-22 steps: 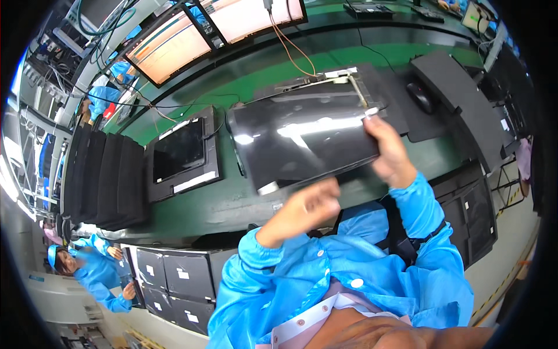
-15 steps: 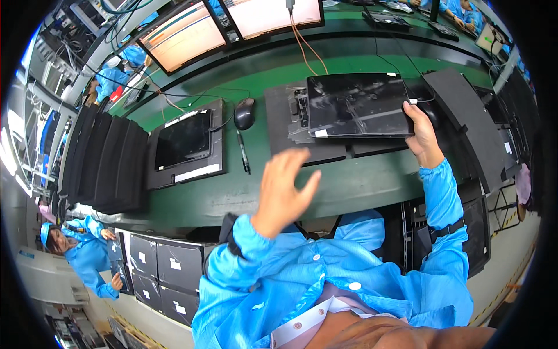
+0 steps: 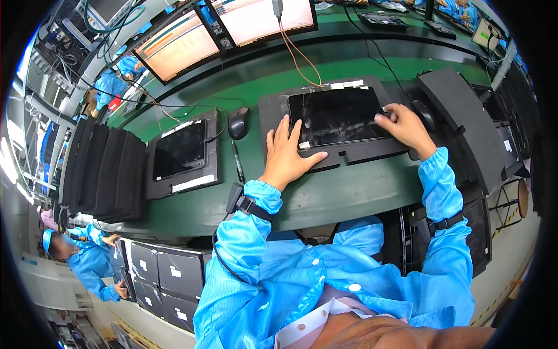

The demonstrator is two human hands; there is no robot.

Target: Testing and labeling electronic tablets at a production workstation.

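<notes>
A black tablet (image 3: 343, 119) with a glossy, smudged screen lies in a black foam tray (image 3: 325, 161) on the green bench. My left hand (image 3: 286, 152) is open, its fingers spread over the tray's left side and the tablet's near left corner. At the tablet's right edge, my right hand (image 3: 410, 129) is closed on it, thumb on the screen side and fingers bent; the fingertips' undersides are hidden. White tape strips show along the tray's far edge.
On the left, a second tablet (image 3: 181, 150) sits in a foam tray beside a stack of black foam (image 3: 104, 168). A mouse (image 3: 238, 123) and a pen (image 3: 238, 163) lie between the trays. Monitors (image 3: 180, 49) stand behind; another mouse (image 3: 424, 114) is right. A co-worker (image 3: 81, 256) handles a dark panel.
The tablet has gone down from a raised, tilted hold into the foam tray. My left hand has moved forward onto the tray's left side; my right hand stays at the tablet's right edge.
</notes>
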